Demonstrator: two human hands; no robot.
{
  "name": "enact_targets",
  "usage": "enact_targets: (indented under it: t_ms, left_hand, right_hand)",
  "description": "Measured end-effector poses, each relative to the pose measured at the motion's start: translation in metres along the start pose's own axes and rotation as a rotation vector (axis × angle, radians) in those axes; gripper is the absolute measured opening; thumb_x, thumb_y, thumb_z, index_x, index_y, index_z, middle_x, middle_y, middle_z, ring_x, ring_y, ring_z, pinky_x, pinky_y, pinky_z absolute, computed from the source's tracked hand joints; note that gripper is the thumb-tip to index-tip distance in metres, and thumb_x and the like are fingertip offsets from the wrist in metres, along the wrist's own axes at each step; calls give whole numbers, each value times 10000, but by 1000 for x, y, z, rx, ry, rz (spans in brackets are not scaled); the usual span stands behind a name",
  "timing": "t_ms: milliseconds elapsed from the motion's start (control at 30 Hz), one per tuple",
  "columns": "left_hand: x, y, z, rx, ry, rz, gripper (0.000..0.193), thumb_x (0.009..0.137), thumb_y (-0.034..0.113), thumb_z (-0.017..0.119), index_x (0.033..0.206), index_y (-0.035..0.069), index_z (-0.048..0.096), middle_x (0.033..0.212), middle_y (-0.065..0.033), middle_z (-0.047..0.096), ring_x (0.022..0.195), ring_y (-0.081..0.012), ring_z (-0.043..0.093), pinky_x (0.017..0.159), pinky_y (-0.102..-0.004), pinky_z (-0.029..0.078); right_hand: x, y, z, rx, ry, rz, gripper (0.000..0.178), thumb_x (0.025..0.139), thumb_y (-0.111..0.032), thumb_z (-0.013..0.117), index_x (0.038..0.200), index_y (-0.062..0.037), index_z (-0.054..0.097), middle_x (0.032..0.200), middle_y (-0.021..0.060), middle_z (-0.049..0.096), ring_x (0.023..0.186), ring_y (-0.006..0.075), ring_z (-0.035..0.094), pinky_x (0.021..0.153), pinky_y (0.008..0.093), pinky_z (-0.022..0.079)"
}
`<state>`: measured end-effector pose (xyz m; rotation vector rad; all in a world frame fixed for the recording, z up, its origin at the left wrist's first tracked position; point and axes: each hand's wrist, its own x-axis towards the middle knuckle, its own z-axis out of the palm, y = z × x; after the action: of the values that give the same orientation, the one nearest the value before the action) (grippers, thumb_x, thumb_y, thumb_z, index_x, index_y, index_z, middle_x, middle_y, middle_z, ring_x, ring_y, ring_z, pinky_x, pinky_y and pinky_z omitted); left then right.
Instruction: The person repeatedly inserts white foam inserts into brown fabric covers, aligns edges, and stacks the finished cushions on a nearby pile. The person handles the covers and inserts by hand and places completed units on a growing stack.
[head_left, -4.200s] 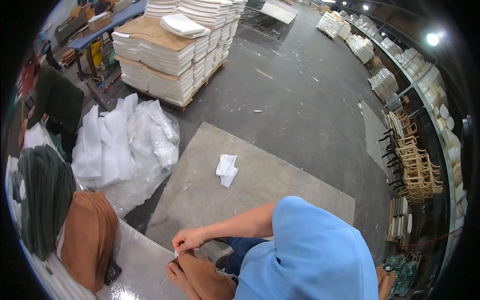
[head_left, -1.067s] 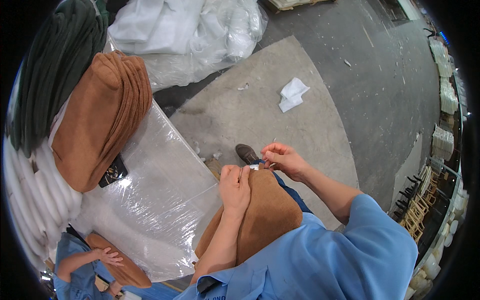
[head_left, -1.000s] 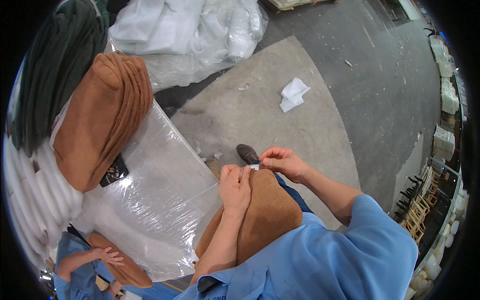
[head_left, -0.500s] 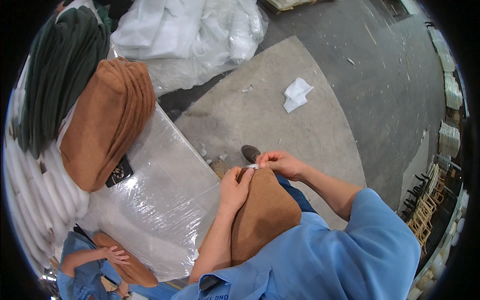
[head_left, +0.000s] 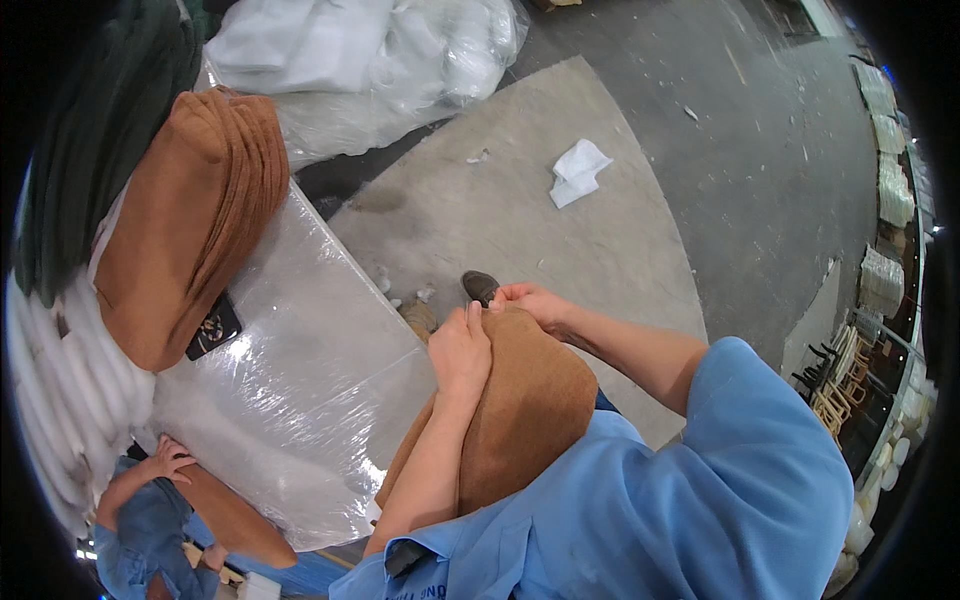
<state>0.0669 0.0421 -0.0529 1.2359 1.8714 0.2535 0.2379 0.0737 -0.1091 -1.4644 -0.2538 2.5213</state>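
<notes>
A brown fabric cushion [head_left: 535, 400] leans against my body, its narrow top end pointing away from me. At that end my left hand [head_left: 462, 352] is closed on the cushion's edge, thumb up. Close beside it on the right, my right hand [head_left: 533, 304] pinches the same edge with bent fingers. A small bit of white shows between the fingertips; I cannot tell whether it is filling or lining. The fingers hide most of the edge.
A plastic-wrapped table [head_left: 300, 400] stands at my left, with stacked brown covers [head_left: 190, 220], dark green covers [head_left: 105, 130], white pads [head_left: 85, 350] and a phone [head_left: 214, 328]. Beyond lies wrapped white padding [head_left: 370, 70]. A co-worker's hand [head_left: 172, 460] rests on another brown cushion [head_left: 235, 515].
The white piece that stuck out between my fingertips is now mostly covered. My right hand has drawn in closer to the left. The co-worker's hand has shifted up along their cushion.
</notes>
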Motion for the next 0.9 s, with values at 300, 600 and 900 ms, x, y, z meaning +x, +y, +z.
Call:
enact_targets:
  t_ms: [300, 600, 900]
  left_hand:
    - [9, 0, 0, -12, -164, -41, 496, 1066, 417, 525, 951, -31, 702, 925, -289, 708, 919, -483, 675, 810, -523, 513]
    - [-6, 8, -11, -100, -167, -47, 503, 1055, 422, 551, 918, -44, 680, 892, -285, 691, 849, -470, 659, 760, -497, 503]
    - [5, -4, 5, -107, -70, -55, 494, 1056, 376, 529, 889, -52, 712, 884, -299, 696, 867, -487, 678, 782, -537, 505]
  right_hand:
    - [-28, 12, 2, 343, -1, 7, 190, 1035, -239, 698, 933, -92, 634, 843, 13, 674, 703, 109, 632, 628, 294, 537]
    - [-28, 19, 4, 227, 44, -118, 217, 1038, -255, 697, 906, -108, 608, 824, -3, 666, 668, 89, 596, 585, 294, 504]
    - [5, 22, -3, 179, 64, -19, 244, 1020, -244, 718, 839, -121, 610, 760, -28, 644, 620, 86, 567, 543, 292, 470]
